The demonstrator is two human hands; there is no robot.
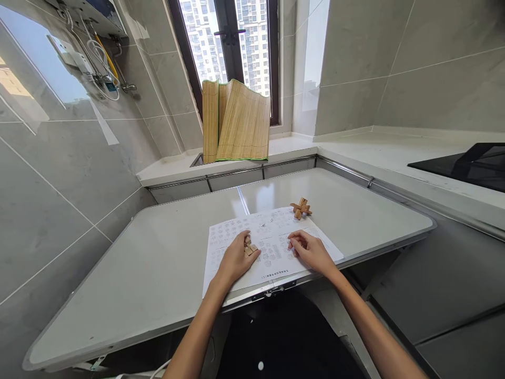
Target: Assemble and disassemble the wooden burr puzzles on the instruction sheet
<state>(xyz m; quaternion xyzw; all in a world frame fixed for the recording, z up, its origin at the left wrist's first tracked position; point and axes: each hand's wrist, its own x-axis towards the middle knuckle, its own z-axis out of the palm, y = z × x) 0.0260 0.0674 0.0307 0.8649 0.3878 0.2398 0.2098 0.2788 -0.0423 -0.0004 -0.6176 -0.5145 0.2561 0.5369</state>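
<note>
My left hand (235, 256) curls around a small cluster of light wooden puzzle blocks (250, 249), its thumb and fingers on either side of them. The blocks are partly covered by the hand, so their number cannot be told. Beneath both hands lies a white sheet of paper (278, 261) printed with small diagrams and a line of characters. Over the right part of the sheet, my right hand (311, 251) is closed with curled fingers; whatever it may hold is hidden. An assembled wooden burr puzzle (301, 208) sits at the sheet's far right corner.
A white folding table (165, 252) with a centre seam and latch (272, 290) carries everything. Behind it, a folded bamboo mat (244, 123) stands on the white counter (294, 143) before a window. A black cooktop (469, 164) is at right, a wall heater (98, 16) upper left.
</note>
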